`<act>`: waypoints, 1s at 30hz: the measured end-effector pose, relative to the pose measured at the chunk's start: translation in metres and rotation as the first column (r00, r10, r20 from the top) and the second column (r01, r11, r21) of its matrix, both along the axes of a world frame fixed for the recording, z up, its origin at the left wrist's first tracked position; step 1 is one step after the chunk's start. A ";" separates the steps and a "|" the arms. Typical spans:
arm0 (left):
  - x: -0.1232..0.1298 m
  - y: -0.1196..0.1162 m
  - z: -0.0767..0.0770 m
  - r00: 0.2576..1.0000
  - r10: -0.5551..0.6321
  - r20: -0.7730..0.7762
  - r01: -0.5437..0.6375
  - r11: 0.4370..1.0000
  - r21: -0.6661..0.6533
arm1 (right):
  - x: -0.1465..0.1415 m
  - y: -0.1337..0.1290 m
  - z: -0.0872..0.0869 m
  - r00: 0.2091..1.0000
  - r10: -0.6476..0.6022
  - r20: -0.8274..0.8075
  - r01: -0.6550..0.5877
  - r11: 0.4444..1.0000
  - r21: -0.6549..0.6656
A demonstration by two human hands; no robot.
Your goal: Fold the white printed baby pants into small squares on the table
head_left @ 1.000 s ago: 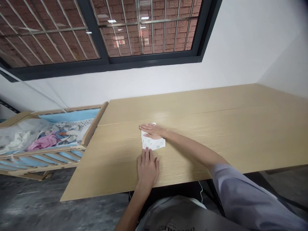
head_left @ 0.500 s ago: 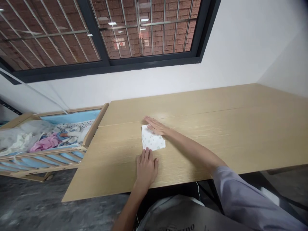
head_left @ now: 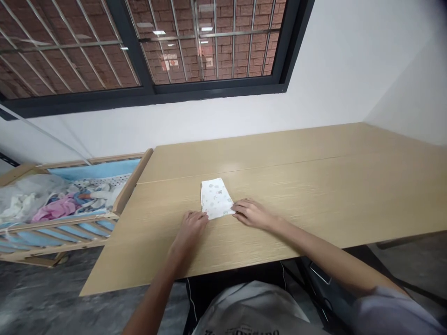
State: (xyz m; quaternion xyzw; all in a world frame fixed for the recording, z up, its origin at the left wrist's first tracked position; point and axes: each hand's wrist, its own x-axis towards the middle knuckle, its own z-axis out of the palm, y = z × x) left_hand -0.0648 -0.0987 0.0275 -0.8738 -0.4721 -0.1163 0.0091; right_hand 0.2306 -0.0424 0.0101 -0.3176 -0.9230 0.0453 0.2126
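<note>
A small folded white cloth (head_left: pixel 215 197) with a tiny printed pattern lies flat on the wooden table (head_left: pixel 300 195). Its far edge is narrower than its near one. At the near left corner, the fingers of my left hand (head_left: pixel 193 224) are closed on the cloth's edge. My right hand (head_left: pixel 252 214) pinches the near right corner between thumb and fingers. The cloth rests on the tabletop between both hands.
Left of the table stands a wooden crib (head_left: pixel 134 186) with light blue lining, holding crumpled fabrics, among them a pink cloth (head_left: pixel 57 207). A dark-framed window (head_left: pixel 220 88) with metal bars is in the white wall behind the table.
My right hand has come from the cloth's far edge down to its near right corner. My left hand has shifted left to the near left corner, and both now grip the cloth.
</note>
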 end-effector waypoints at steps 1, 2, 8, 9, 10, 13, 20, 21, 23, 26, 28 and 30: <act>0.001 0.002 -0.001 1.000 0.008 -0.004 -0.008 1.000 0.005 | -0.001 -0.001 -0.005 1.000 -0.018 -0.020 0.018 1.000 0.020; 0.003 0.003 -0.003 1.000 0.019 -0.008 -0.019 1.000 0.014 | -0.003 -0.002 -0.008 0.999 -0.035 -0.035 0.036 0.999 0.037; 0.006 0.000 -0.004 0.999 0.035 -0.021 -0.033 0.996 0.079 | -0.014 -0.010 -0.006 0.996 -0.091 -0.002 0.090 0.990 0.111; 0.006 -0.004 -0.003 1.000 0.020 -0.010 -0.019 0.996 0.091 | -0.014 -0.013 -0.004 0.996 -0.085 0.013 0.083 0.990 0.113; 0.006 -0.008 -0.003 1.000 0.005 0.008 -0.005 0.995 0.102 | -0.013 -0.018 -0.001 0.996 -0.082 0.024 0.079 0.991 0.111; 0.009 -0.020 -0.002 0.995 -0.002 0.104 -0.010 0.994 0.113 | -0.010 -0.033 0.008 0.994 -0.102 0.028 0.101 0.993 0.061; 0.025 -0.007 0.016 0.965 0.167 0.201 -0.189 0.977 0.095 | -0.009 -0.026 0.044 0.990 -0.136 -0.033 0.130 0.981 -0.141; 0.027 0.000 0.020 0.961 0.195 0.197 -0.218 0.971 0.103 | -0.012 -0.019 0.049 0.988 -0.151 -0.037 0.144 0.977 -0.155; 0.030 0.017 0.026 0.947 0.257 0.190 -0.283 0.952 0.121 | -0.017 -0.001 0.056 0.982 -0.185 -0.039 0.174 0.967 -0.188; 0.035 0.042 0.031 0.918 0.361 0.165 -0.382 0.916 0.123 | -0.026 0.027 0.059 0.966 -0.251 -0.055 0.232 0.944 -0.235; 0.040 0.057 0.030 0.900 0.413 0.142 -0.429 0.896 0.116 | -0.034 0.043 0.053 0.947 -0.312 -0.084 0.284 0.928 -0.241; 0.044 0.070 0.024 0.884 0.450 0.126 -0.463 0.878 0.117 | -0.041 0.056 0.042 0.920 -0.371 -0.122 0.335 0.910 -0.242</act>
